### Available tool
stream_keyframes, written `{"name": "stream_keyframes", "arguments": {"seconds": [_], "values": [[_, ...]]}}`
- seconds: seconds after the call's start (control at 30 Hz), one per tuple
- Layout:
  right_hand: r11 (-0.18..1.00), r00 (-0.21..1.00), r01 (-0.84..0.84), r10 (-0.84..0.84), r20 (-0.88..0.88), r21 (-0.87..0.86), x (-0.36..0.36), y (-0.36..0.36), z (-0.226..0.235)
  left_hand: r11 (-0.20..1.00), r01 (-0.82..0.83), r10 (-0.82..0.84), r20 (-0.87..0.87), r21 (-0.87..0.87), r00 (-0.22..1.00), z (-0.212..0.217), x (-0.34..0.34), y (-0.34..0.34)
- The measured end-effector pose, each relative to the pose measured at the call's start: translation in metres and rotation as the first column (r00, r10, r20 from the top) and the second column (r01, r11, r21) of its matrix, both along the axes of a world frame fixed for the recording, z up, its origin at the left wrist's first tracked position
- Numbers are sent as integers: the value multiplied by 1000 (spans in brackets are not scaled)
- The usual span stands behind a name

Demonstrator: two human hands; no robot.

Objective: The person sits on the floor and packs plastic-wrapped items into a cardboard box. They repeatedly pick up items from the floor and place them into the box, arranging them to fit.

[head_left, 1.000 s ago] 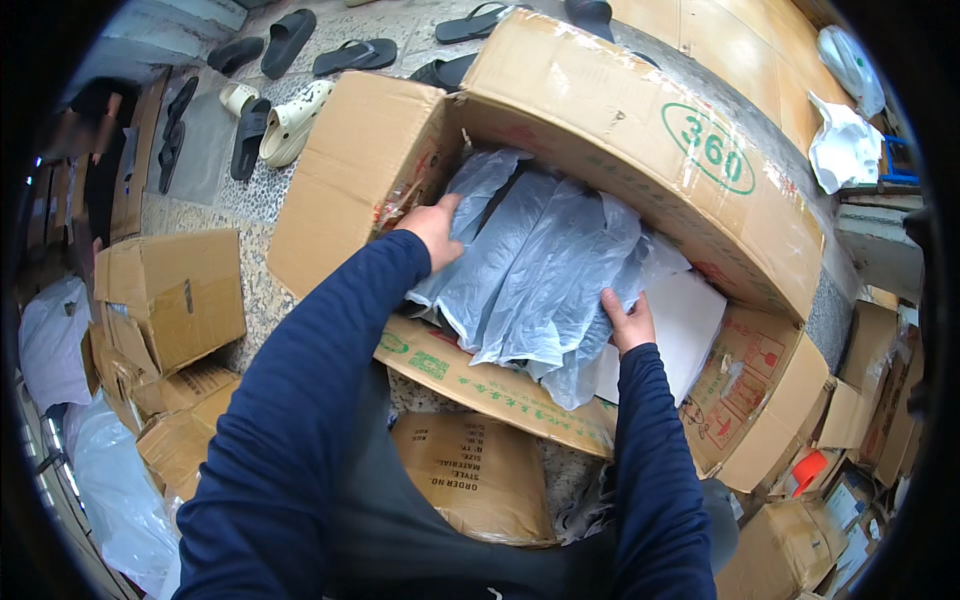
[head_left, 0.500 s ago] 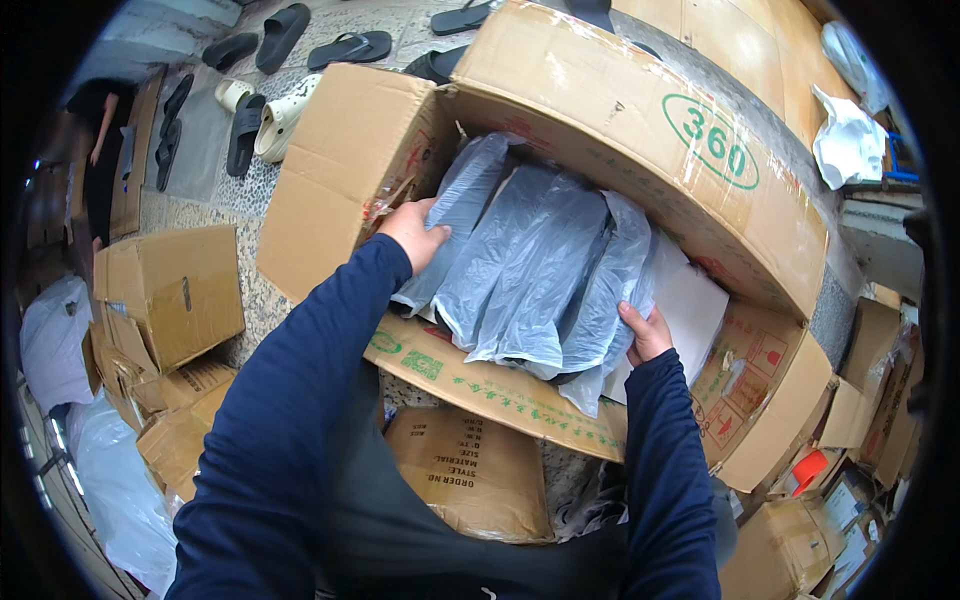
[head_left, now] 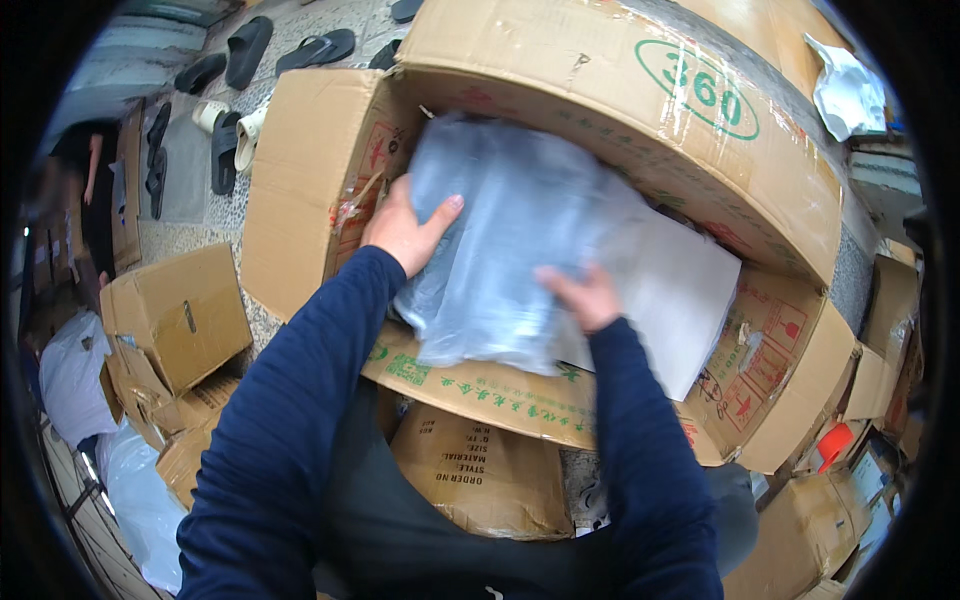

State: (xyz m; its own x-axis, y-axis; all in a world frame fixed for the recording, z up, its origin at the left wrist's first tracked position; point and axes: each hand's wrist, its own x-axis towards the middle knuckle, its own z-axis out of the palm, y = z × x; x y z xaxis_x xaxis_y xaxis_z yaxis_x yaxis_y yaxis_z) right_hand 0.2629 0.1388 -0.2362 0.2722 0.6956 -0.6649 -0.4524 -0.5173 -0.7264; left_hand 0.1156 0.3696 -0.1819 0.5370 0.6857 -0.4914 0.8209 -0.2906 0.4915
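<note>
Inside a large opened cardboard box (head_left: 700, 85), a row of dark items in cloudy plastic bags (head_left: 490, 235) is pressed together as one bundle. What the bags contain does not show clearly. My left hand (head_left: 405, 230) grips the bundle's left side, thumb on top, its other fingers mostly hidden. Against the bundle's right side is my right hand (head_left: 588, 297), thumb over the plastic, somewhat blurred. A pale flat sheet of board (head_left: 675, 290) lies in the box to the right of the bags.
A smaller brown carton (head_left: 180, 315) stands at the left. Below the box's near flap sits a taped carton (head_left: 480, 470). Dark slippers (head_left: 248, 50) lie on the floor at the far left. A person in dark clothes (head_left: 90, 190) is at the left edge. More cartons (head_left: 800, 530) crowd the lower right.
The bagged items are squeezed closer together. My right hand has moved left with them, uncovering more of the pale board. My left hand stays on their left side.
</note>
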Motion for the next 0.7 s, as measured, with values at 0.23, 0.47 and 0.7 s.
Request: {"name": "stream_keyframes", "arguments": {"seconds": [0.23,0.47,0.7], "values": [[999,946,-9,18,323,-31,-27,71,2,828,309,-243,-198,468,950,19,-24,-27],[894,838,106,156,523,-436,-17,122,13,557,736,-737,-179,385,651,15,-32,-58],[964,930,-140,206,305,-225,-36,70,4,463,869,-817,-297,174,495,16,-19,-57]]}}
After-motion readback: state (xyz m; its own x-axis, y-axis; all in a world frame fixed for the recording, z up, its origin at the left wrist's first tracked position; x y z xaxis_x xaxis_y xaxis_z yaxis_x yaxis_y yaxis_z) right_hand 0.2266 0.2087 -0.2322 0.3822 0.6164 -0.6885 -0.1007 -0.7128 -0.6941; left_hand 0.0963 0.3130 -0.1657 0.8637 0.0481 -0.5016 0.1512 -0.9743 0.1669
